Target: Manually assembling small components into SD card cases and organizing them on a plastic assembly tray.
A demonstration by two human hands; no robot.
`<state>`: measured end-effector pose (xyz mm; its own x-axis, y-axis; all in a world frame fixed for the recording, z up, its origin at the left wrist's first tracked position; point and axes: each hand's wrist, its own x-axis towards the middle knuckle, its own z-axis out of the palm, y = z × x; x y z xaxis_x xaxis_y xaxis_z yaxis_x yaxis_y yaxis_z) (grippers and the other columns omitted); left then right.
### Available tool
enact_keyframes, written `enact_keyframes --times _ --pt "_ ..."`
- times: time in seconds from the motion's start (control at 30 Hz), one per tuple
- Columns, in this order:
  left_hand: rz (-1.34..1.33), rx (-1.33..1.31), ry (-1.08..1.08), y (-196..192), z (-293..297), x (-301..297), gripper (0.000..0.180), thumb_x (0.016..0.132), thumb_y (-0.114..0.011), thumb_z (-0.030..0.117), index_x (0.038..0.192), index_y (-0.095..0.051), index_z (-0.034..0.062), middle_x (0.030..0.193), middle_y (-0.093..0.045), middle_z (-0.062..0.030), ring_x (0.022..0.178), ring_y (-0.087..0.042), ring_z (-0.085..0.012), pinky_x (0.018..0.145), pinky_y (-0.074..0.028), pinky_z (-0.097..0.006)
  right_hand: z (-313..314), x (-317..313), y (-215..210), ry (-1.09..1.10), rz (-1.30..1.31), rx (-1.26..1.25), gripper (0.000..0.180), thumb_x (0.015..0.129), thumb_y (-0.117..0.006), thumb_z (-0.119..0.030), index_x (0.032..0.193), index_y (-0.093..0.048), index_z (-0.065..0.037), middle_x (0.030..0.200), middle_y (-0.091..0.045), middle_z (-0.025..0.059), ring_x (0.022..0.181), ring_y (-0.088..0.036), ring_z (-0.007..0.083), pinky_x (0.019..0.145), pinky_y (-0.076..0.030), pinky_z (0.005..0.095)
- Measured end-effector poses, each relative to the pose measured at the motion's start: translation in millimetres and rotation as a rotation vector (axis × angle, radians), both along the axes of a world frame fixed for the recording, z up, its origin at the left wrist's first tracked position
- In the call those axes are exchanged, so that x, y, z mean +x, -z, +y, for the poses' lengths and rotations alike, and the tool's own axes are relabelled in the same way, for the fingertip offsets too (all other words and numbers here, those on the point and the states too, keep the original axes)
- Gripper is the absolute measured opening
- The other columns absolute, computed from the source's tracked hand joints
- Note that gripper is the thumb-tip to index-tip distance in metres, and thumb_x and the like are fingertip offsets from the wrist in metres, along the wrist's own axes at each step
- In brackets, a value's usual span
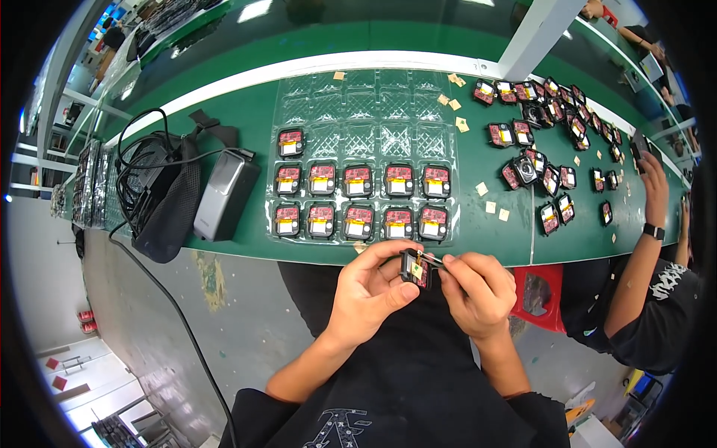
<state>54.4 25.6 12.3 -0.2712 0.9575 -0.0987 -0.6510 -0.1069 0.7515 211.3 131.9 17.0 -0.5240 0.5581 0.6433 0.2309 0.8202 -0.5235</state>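
Note:
In front of my body, my left hand [367, 293] is closed around the edges of a small black-cased electronic module [408, 267]. The module is tilted, and a pale yellowish square piece [417, 269] shows on its face. My right hand [479, 293] pinches a thin, slim tool [432, 260] like tweezers, its tip at the module's upper part. My fingers hide much of the tool. Just beyond my hands lies a clear plastic tray [364, 142]. Two full rows and one single pocket of it hold similar modules [358, 180] with red boards and white-and-yellow labels.
Many loose modules [549, 218] and small pale paper squares [491, 207] are scattered on the green table [478, 243] to the right. A co-worker's hand [654, 183] is at the far right. Left of the tray stand a grey box-shaped device [226, 196] and a black mesh bag with cables [168, 216].

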Motion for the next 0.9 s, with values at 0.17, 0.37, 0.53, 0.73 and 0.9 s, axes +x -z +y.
enact_keyframes --times 0.17,0.37,0.53,0.73,0.9 --pt "-0.008 -0.015 0.009 2.5 0.0 1.6 0.052 0.091 -0.077 0.006 0.135 -0.052 -0.0064 0.133 -0.058 -0.0141 0.120 -0.061 -0.0206 0.097 -0.053 -0.033 -1.7 0.0 3.4 0.002 0.013 -0.011 0.024 0.072 -0.082 0.006 0.094 -0.074 0.000 0.084 -0.068 0.0071 0.059 -0.061 0.0195 0.052 -0.048 0.0304" --pt "-0.008 -0.033 0.020 0.3 -1.5 0.4 0.052 0.091 -0.078 0.007 0.135 -0.053 -0.0067 0.132 -0.059 -0.0141 0.119 -0.061 -0.0206 0.097 -0.053 -0.032 -6.1 4.1 -4.6 -0.034 0.012 -0.384 0.018 0.077 -0.080 0.006 0.094 -0.074 0.001 0.087 -0.070 0.0097 0.066 -0.066 0.0198 0.057 -0.053 0.0295" --pt "0.015 -0.031 0.000 1.0 -2.9 3.2 0.053 0.091 -0.078 0.007 0.135 -0.053 -0.0069 0.132 -0.059 -0.0142 0.121 -0.062 -0.0226 0.099 -0.053 -0.034 -6.7 3.6 -5.0 -0.042 0.015 -0.411 0.018 0.078 -0.079 0.006 0.095 -0.074 0.001 0.088 -0.071 0.0102 0.068 -0.067 0.0188 0.058 -0.053 0.0292" --pt "0.024 -0.050 -0.020 0.1 -3.8 3.5 0.053 0.090 -0.079 0.008 0.135 -0.053 -0.0069 0.131 -0.059 -0.0140 0.121 -0.062 -0.0235 0.101 -0.052 -0.035 -7.8 4.8 -5.8 -0.036 0.006 -0.418 0.017 0.079 -0.079 0.006 0.095 -0.074 0.002 0.089 -0.071 0.0106 0.069 -0.067 0.0194 0.059 -0.053 0.0294" --pt "0.039 -0.046 -0.020 -0.8 -3.3 4.7 0.053 0.091 -0.078 0.007 0.135 -0.053 -0.0069 0.128 -0.061 -0.0146 0.120 -0.062 -0.0230 0.100 -0.052 -0.035 -7.5 4.3 -5.1 -0.048 0.005 -0.450 0.017 0.079 -0.079 0.006 0.095 -0.074 0.002 0.089 -0.071 0.0106 0.069 -0.068 0.0194 0.059 -0.054 0.0297"
